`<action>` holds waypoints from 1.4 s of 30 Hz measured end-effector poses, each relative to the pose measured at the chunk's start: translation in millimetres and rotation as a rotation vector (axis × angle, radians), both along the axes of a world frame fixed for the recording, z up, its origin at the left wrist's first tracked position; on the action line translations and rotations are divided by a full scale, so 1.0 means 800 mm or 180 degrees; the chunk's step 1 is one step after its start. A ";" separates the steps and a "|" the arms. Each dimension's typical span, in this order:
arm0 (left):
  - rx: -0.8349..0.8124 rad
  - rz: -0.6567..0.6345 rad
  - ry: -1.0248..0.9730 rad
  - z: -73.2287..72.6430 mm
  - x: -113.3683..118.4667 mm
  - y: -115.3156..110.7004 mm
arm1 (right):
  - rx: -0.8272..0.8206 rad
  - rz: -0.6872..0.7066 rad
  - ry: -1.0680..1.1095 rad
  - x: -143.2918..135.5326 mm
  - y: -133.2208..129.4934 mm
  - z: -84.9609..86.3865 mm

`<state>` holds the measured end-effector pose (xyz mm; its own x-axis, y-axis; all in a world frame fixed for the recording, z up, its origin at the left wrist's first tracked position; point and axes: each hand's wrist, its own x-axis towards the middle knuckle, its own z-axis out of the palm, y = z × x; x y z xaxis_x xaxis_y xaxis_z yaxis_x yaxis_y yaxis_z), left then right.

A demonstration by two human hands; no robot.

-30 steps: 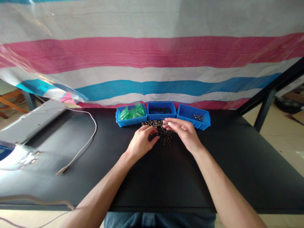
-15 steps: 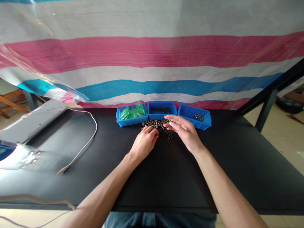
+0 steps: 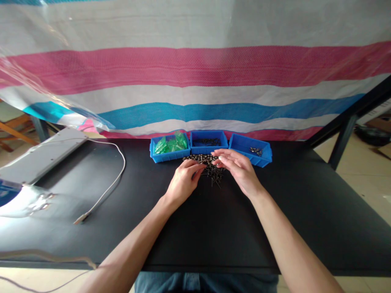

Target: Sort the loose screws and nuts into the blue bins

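Note:
A loose pile of small dark screws and brassy metal pieces (image 3: 216, 174) lies on the black table, between and beyond my hands. My left hand (image 3: 183, 179) is at the pile's left side, thumb and forefinger brought together in a pinch; what is between them is too small to make out. Over the pile's right side, my right hand (image 3: 241, 171) has its fingers stretched leftward and apart, with nothing visible in them. Behind the pile stand three blue bins: a left bin (image 3: 171, 156) with green plastic pieces (image 3: 172, 143), a middle bin (image 3: 210, 149) with dark screws, and a right bin (image 3: 264, 160) with several shiny metal bits (image 3: 255, 151).
A white cable (image 3: 105, 195) curves over the table's left part, beside a long grey-white case (image 3: 45, 156). A clear plastic bag (image 3: 27, 199) lies at the left edge. A striped tarp (image 3: 195, 65) hangs behind the bins. A black metal frame (image 3: 342, 134) stands at right.
My left hand has lifted slightly off the pile, its thumb and forefinger now stretched toward the right hand. My right hand's fingers have dipped and drawn in a little.

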<state>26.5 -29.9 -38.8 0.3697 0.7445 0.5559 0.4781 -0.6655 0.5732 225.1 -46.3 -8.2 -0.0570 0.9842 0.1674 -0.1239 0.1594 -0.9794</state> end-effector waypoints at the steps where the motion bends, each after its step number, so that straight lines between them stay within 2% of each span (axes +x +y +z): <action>1: -0.0007 -0.0005 -0.0020 0.000 0.000 0.000 | 0.0000 0.0005 0.0003 0.001 0.000 -0.001; 9: -0.0253 0.0076 -0.0020 -0.001 0.002 -0.001 | 0.0001 0.0016 -0.0067 0.002 0.002 -0.005; 13: -0.0182 0.0070 -0.0349 0.006 0.004 -0.003 | 0.0009 -0.0058 -0.0141 0.002 0.001 -0.002; 16: -0.0610 0.0072 -0.0787 0.015 0.005 -0.005 | 0.0020 -0.0077 -0.0311 0.004 0.002 -0.002; 20: -0.1395 -0.0166 -0.1426 0.018 0.005 -0.008 | 0.0111 0.0028 -0.0725 0.007 0.003 -0.008; 24: -0.1765 -0.0316 -0.1704 0.021 0.005 -0.008 | 0.0098 0.0173 -0.0825 0.005 0.002 -0.010; 33: -0.1796 -0.0296 -0.1749 0.030 0.002 -0.006 | -0.0099 0.0278 -0.0462 0.001 0.002 -0.009; 42: -0.1969 -0.0361 -0.1716 0.027 0.001 -0.008 | -0.0166 0.0238 -0.0351 0.002 0.002 -0.008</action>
